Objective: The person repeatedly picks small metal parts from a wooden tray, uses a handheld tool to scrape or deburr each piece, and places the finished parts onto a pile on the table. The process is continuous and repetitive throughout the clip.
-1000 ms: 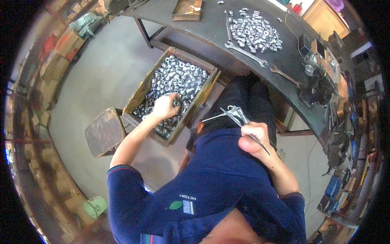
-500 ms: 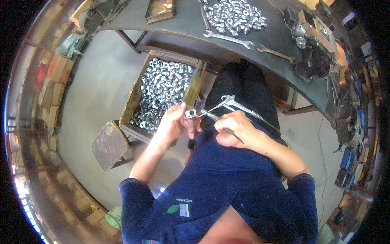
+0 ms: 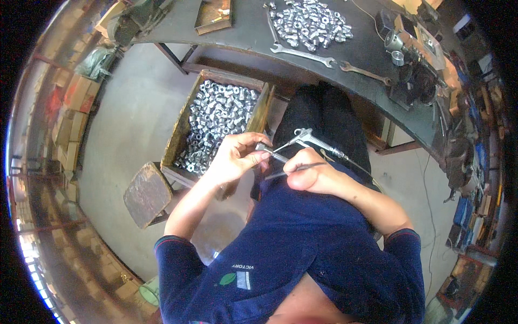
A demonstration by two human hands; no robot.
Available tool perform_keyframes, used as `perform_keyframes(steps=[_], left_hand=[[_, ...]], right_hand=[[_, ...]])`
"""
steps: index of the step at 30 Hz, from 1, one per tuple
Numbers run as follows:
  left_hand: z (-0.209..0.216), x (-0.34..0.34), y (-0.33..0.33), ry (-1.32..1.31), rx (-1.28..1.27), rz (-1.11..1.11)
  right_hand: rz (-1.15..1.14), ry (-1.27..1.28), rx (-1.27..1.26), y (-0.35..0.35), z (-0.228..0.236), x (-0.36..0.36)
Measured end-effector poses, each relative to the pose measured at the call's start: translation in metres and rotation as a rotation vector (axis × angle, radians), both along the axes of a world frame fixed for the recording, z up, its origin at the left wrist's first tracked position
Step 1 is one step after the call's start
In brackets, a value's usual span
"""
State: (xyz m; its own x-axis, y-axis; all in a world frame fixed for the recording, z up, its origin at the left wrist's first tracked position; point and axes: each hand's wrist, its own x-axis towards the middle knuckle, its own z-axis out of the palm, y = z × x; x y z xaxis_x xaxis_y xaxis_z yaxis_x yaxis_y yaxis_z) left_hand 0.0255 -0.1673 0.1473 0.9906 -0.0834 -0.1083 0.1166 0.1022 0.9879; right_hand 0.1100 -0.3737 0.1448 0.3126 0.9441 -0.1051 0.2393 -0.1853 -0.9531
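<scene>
My left hand (image 3: pixel 237 157) pinches a shiny metal nut fitting (image 3: pixel 263 147) between thumb and fingers, just right of the wooden box. My right hand (image 3: pixel 310 170) is closed around a slim tool with a silver tip (image 3: pixel 279 157); the tip meets the fitting or lies right against it. A dark thin bar (image 3: pixel 276 175) also runs through the right hand; whether it belongs to the same tool I cannot tell. Beyond my hands, a silver air blow gun (image 3: pixel 315 139) with a hose rests over my lap, its thin nozzle pointing toward the fitting.
A wooden box (image 3: pixel 181 125) full of metal nuts stands left of my legs, beside a wooden stool (image 3: pixel 147 195). The dark workbench (image 3: pixel 245 33) ahead carries a pile of fittings (image 3: pixel 310 24), an open-end wrench (image 3: pixel 303 55), another wrench (image 3: pixel 366 72) and a shallow tray (image 3: pixel 213 16).
My left hand has turned over and tipped the fitting toward the right hand. The tool's tip and the fitting have come together. The dark bar now slants across my right hand.
</scene>
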Motion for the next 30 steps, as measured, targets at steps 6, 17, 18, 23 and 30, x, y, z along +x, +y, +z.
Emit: perform_keyframes(steps=[6,17,18,23,30], left_hand=[[0.003,0.017,0.023,-0.35,0.61,0.161],[-0.013,0.009,0.006,0.006,-0.318,0.127],[-0.01,0.009,0.001,0.003,-0.313,0.105],[0.004,0.01,-0.011,0.078,-0.115,0.061],[0.0,0.014,-0.011,0.042,-0.082,0.005]], right_hand=[[-0.175,-0.025,0.149,-0.027,-0.01,0.01],[-0.124,-0.552,0.138,-0.015,0.034,-0.003],[-0.096,-0.574,0.092,-0.012,0.027,-0.003],[-0.086,-0.651,-0.032,-0.007,0.026,-0.009],[-0.073,-0.033,0.117,-0.004,-0.002,0.0]])
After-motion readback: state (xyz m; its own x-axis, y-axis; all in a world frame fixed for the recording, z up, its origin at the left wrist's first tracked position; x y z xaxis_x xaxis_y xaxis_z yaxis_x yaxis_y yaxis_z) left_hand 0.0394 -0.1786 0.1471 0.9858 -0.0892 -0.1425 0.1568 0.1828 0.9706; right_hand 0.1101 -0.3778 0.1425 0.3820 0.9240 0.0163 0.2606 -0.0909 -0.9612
